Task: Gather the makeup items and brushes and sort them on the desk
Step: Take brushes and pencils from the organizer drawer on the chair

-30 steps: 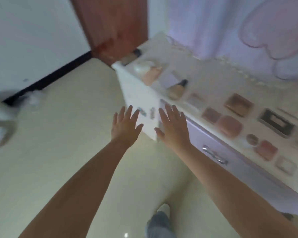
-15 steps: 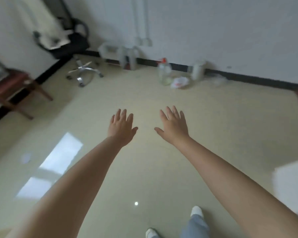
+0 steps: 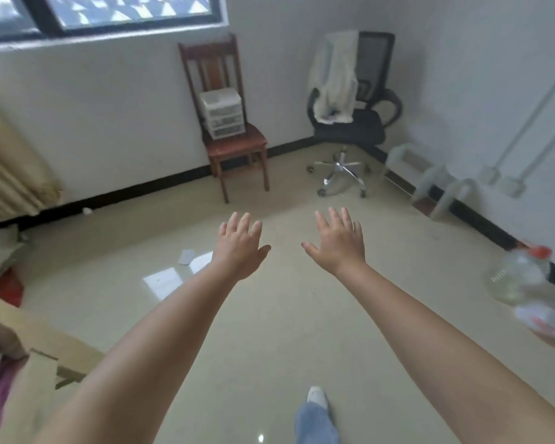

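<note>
- The left hand (image 3: 239, 248) is stretched out in the middle of the frame, palm down, fingers straight and slightly spread, holding nothing.
- The right hand (image 3: 338, 243) hangs just beside it, right of centre, also flat with fingers spread and empty; a gap of bare floor (image 3: 279, 315) shows between the two thumbs.
- No makeup items, brushes or desk can be made out in this view, so their place cannot be told.
- A wooden chair (image 3: 229, 123) stands against the wall in the upper centre, with a small white drawer box (image 3: 222, 113) on its seat.
- A black office chair (image 3: 353, 120) sits in the upper right, in the corner, a pale garment (image 3: 335, 75) draped over its backrest.
- A clear plastic bottle (image 3: 516, 277) with a red cap appears at the right edge, blurred.
- A radiator (image 3: 10, 174) is at the left edge below the window (image 3: 103, 11).
- A cardboard box (image 3: 36, 379) fills the lower left corner.
- A white shoe (image 3: 317, 397) and a blue trouser leg show at the bottom centre.
- Pale slips of paper (image 3: 186, 256) lie on the floor left of the left hand.
</note>
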Available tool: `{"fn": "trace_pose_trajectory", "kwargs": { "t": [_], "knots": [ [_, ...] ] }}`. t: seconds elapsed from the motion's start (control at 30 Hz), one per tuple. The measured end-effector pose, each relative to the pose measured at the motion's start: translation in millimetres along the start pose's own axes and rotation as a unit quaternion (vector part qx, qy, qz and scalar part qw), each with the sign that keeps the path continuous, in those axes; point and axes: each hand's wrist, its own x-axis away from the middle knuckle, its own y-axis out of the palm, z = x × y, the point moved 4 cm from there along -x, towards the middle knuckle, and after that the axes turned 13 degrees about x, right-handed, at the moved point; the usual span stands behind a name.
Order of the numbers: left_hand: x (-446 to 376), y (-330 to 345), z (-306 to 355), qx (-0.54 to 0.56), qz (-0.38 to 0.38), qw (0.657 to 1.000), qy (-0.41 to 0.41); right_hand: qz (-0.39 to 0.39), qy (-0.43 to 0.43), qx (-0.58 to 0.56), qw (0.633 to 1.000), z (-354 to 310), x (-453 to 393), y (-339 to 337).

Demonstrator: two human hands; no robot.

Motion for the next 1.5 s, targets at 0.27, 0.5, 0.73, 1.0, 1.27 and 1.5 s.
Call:
{"fn": "trace_pose_trajectory", "kwargs": {
  "t": [0.27,0.5,0.73,1.0,1.27,1.5],
  "knots": [
    [-173,-68,-49,0.016,0.031,0.993,-0.113,0.009,-0.083,0.013,0.996,-12,-230,-48],
    [-333,-109,-125,0.02,0.049,0.984,-0.168,0.01,-0.132,0.022,0.991,-55,-417,-65],
    [-519,-154,-202,0.029,0.055,0.984,-0.166,0.012,-0.132,0.026,0.991,-96,-612,-78],
    [-709,-183,-281,0.036,0.036,0.985,-0.165,-0.027,-0.137,0.021,0.99,-141,-816,-62],
    [-910,-194,-383,0.04,0.027,0.974,-0.221,-0.057,-0.18,0.008,0.982,-203,-1045,-22],
    [-1038,-178,-463,0.07,-0.042,0.97,-0.227,-0.125,-0.181,0.025,0.975,-264,-1188,23]
  ]
}}
